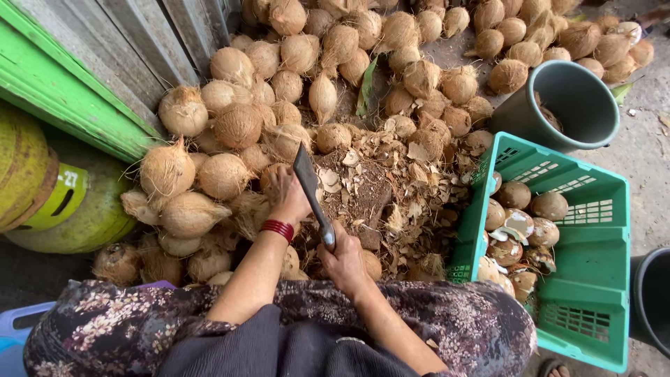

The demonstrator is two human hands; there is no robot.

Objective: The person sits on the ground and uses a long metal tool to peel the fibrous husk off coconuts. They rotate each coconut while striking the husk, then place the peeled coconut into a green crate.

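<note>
My right hand [344, 260] grips the handle of a heavy knife [308, 183] whose dark blade points away from me over a wooden chopping block [363, 192]. My left hand [286, 195], with a red band at the wrist, reaches into the pile and rests on a brown husked coconut [269, 176] just left of the blade. Whether the fingers close around it I cannot make out. Coconut shell chips [401, 167] litter the ground around the block.
A big heap of husked coconuts [328, 56] fills the ground ahead. A green plastic crate [593, 230] with several peeled coconuts stands at right, a grey bucket [579, 105] behind it. A green gas cylinder [63, 202] and wooden wall are at left.
</note>
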